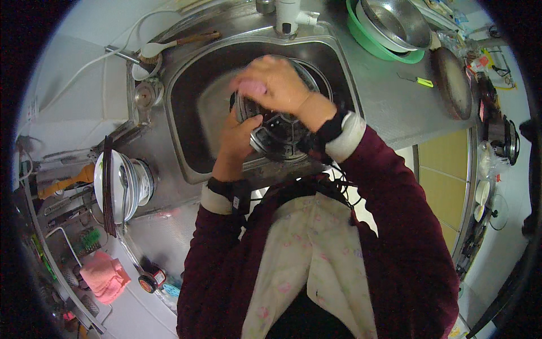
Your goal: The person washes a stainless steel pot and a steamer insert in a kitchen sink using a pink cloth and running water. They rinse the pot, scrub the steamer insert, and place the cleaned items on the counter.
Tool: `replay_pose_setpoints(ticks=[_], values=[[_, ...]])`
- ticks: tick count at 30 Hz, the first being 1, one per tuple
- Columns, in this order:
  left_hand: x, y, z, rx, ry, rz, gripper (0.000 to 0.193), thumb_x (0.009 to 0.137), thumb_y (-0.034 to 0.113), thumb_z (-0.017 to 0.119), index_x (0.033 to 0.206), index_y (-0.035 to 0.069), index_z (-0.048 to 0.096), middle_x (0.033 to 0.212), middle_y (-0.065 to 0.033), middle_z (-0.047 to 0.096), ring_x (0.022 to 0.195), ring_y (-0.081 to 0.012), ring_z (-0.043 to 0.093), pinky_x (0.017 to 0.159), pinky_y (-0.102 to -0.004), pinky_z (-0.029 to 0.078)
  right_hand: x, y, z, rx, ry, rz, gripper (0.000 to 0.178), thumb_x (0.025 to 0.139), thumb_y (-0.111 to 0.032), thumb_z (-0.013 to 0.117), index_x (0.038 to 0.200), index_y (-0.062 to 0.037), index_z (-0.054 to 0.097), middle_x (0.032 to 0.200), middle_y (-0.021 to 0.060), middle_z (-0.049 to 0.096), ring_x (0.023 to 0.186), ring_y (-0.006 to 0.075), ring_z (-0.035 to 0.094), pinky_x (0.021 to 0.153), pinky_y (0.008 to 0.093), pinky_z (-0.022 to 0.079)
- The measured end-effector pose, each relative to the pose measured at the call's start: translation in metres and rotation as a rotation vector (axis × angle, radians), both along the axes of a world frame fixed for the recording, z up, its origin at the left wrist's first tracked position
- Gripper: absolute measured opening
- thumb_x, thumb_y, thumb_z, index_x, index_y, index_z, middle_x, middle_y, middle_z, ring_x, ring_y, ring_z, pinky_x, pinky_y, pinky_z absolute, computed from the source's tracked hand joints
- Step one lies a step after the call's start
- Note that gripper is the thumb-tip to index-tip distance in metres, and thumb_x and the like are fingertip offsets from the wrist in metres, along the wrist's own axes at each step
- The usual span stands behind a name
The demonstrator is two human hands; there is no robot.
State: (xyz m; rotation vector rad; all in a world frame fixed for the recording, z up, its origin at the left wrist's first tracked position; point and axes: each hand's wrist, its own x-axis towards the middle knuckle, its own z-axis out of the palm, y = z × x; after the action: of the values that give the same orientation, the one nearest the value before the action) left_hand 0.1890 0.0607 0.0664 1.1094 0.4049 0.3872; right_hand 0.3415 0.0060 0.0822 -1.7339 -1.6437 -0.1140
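A round, dark metal piece (280,137) with a shiny rim and a segmented face is held over the sink (180,130). My left hand (234,138) grips its near-left edge, thumb on top and the other fingers mostly hidden. Above its far side, my right hand (278,85) is closed around a small pink thing (252,87), too blurred to name. Another curved rim shows behind the right wrist, inside the sink.
White faucet (288,17) at the sink's far edge. Metal bowl (395,22) in a green basin (361,34) at far right, near a yellow-handled tool (420,82). To the left, stacked plates (135,186) with dark chopsticks (107,186); a long-handled brush (180,42) lies behind.
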Motion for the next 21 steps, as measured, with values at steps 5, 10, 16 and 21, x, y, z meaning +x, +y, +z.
replay_pose_setpoints(ticks=[5, 10, 16, 21], values=[[0.0, -0.005, 0.003, -0.266, 0.095, 0.096, 0.052, 0.075, -0.003, 0.054, 0.124, 0.002, 0.039, 0.106, -0.0091, 0.056, 0.094, -0.0195, 0.057, 0.081, -0.0328, 0.047, 0.041, 0.015, -0.005, 0.204, 0.143, -0.117, 0.012, 0.077, -0.01, 0.056, 0.086, -0.0115, 0.064, 0.087, 0.0069, 0.06, 0.082, 0.0291, 0.054, 0.075, 0.0355, 0.043], [0.001, 0.001, 0.018, -0.324, 0.079, 0.076, 0.052, 0.076, -0.002, 0.055, 0.125, 0.004, 0.039, 0.107, -0.0082, 0.055, 0.095, -0.018, 0.056, 0.081, -0.0321, 0.047, 0.041, 0.009, -0.007, 0.298, 0.083, -0.058, 0.014, 0.075, -0.006, 0.055, 0.087, -0.0104, 0.062, 0.088, 0.008, 0.059, 0.082, 0.0276, 0.054, 0.075, 0.0349, 0.043], [-0.003, 0.005, 0.012, -0.21, 0.143, 0.083, 0.051, 0.076, -0.002, 0.055, 0.124, 0.005, 0.039, 0.108, -0.0072, 0.053, 0.098, -0.0185, 0.055, 0.08, -0.0325, 0.047, 0.009, 0.003, 0.03, 0.146, 0.06, 0.133, 0.012, 0.074, -0.014, 0.062, 0.086, -0.0116, 0.062, 0.086, 0.0067, 0.057, 0.082, 0.027, 0.054, 0.072, 0.0347, 0.046], [-0.002, 0.016, 0.001, 0.014, 0.033, 0.095, 0.043, 0.075, -0.001, 0.057, 0.117, 0.003, 0.046, 0.103, -0.0062, 0.056, 0.095, -0.0168, 0.055, 0.079, -0.031, 0.047, -0.007, 0.007, 0.029, 0.117, -0.003, 0.189, 0.012, 0.078, -0.022, 0.058, 0.085, -0.013, 0.062, 0.089, 0.0056, 0.057, 0.083, 0.0265, 0.054, 0.067, 0.0343, 0.047]])
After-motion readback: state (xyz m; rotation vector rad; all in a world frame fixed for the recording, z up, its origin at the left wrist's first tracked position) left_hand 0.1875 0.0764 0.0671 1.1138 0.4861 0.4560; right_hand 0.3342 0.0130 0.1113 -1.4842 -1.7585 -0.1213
